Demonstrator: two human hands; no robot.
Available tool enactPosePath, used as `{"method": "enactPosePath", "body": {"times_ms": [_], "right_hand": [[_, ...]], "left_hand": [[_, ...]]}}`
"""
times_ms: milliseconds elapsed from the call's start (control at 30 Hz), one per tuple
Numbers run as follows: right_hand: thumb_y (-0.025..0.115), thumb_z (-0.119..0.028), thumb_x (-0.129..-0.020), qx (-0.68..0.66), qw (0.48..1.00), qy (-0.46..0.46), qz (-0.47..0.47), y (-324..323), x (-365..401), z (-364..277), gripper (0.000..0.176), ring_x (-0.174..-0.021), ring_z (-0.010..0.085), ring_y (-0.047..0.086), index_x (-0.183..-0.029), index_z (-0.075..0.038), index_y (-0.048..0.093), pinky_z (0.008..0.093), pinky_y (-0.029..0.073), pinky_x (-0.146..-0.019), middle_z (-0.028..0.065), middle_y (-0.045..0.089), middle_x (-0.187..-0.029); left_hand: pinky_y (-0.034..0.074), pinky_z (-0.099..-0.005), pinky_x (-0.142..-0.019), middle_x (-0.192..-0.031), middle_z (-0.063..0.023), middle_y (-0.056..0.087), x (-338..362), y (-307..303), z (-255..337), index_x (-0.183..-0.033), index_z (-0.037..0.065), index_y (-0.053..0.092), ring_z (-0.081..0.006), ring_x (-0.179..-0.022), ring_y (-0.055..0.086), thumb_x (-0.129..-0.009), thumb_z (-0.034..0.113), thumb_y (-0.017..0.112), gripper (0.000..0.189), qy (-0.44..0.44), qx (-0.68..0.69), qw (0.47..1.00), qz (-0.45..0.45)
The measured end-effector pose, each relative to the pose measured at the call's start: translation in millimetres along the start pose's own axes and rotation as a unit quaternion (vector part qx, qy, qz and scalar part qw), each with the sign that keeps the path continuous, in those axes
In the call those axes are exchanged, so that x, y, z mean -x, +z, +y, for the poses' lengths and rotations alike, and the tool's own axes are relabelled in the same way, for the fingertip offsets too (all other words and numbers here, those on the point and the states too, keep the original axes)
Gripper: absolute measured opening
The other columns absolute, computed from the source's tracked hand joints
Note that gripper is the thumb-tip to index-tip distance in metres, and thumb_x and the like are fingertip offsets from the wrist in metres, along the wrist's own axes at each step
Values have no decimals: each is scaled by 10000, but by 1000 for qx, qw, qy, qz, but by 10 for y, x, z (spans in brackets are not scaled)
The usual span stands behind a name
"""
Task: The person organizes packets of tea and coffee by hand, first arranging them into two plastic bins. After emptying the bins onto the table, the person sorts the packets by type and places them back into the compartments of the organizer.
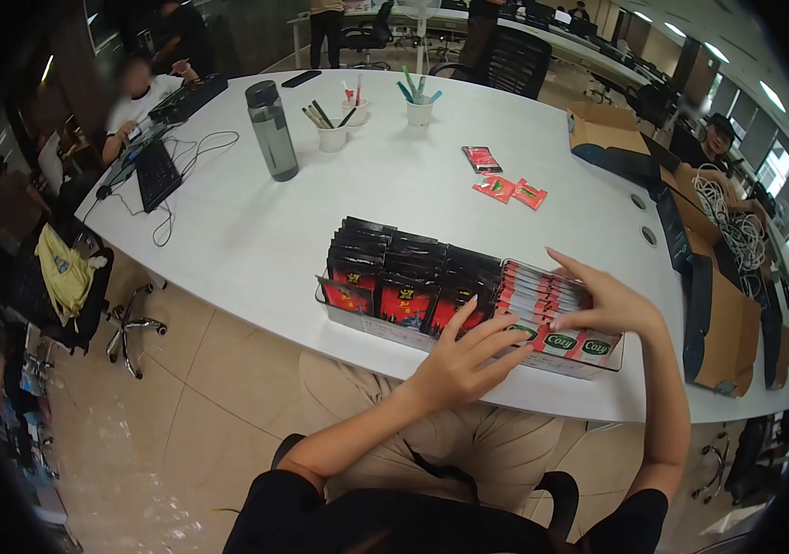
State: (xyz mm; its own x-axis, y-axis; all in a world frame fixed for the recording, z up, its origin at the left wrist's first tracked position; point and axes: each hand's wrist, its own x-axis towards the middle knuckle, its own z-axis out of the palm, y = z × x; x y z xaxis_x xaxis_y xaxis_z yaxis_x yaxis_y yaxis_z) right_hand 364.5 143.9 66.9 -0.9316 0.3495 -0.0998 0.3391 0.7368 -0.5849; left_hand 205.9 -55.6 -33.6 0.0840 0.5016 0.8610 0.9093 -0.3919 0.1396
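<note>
Red-white packets (531, 288) between hands, row running front to back, both equally near; right hand (611, 303) wide over right side, left hand (468, 362) at front, fingers loosely spread.

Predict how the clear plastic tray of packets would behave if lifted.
The tray would probably feel heavy, being packed nearly end to end. The shiny black-and-red packets rise above its rim, so tilting could spill some. Its smooth-looking walls may feel slippery.
</note>
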Motion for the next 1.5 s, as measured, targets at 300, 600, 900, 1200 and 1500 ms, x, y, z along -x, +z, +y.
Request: {"method": "enactPosePath", "body": {"times_ms": [300, 600, 900, 1200, 1500], "right_hand": [[671, -496, -816, 98, 988, 106, 47, -436, -1776, 797, 573, -917, 293, 651, -1105, -1, 665, 357, 507, -838, 212, 653, -1094], [708, -803, -505, 176, 937, 274, 126, -302, -2760, 1341, 1128, -1011, 364, 632, -1158, 107, 570, 406, 520, -861, 289, 610, -1122], [864, -420, -662, -15, 932, 361, -39, -173, -3230, 1732, 496, -701, 220, 654, -914, -33, 684, 367, 570, -636, 133, 676, -808], [745, -57, -777, 37, 966, 257, 9, -308, -2409, 779, 227, -809, 264, 685, -978, 14, 667, 394, 583, -707, 174, 690, -915], [613, 22, -816, 34, 887, -145, 437, 25, -67, -492, 246, -903, 242, 613, -1059, -17, 628, 332, 501, -769, 109, 628, -940]], "left_hand": [[453, -284, -832, -1107, 7, 664, 200, 113, -135, -1110, 111, 649, -132, -1021, 633, -845, 115, 620, 267, 13, -8, 1000, -25], [446, -275, -841, -1206, -18, 631, 205, -1, -157, -1111, 115, 644, -145, -1079, 617, -857, 145, 608, 258, 23, 13, 996, -87], [466, -272, -754, -1129, -15, 669, 121, 13, -159, -1005, 109, 692, -157, -981, 657, -790, 105, 671, 216, 14, 39, 996, -80], [441, -303, -775, -1080, -32, 679, 88, 11, -125, -946, 83, 695, -183, -982, 658, -738, 75, 692, 208, 10, 44, 997, -62], [480, -380, -911, -1177, -174, 629, 124, 6, -41, -1127, 0, 620, -310, -1047, 626, -762, -19, 663, 368, -42, 169, 984, 35]]}}
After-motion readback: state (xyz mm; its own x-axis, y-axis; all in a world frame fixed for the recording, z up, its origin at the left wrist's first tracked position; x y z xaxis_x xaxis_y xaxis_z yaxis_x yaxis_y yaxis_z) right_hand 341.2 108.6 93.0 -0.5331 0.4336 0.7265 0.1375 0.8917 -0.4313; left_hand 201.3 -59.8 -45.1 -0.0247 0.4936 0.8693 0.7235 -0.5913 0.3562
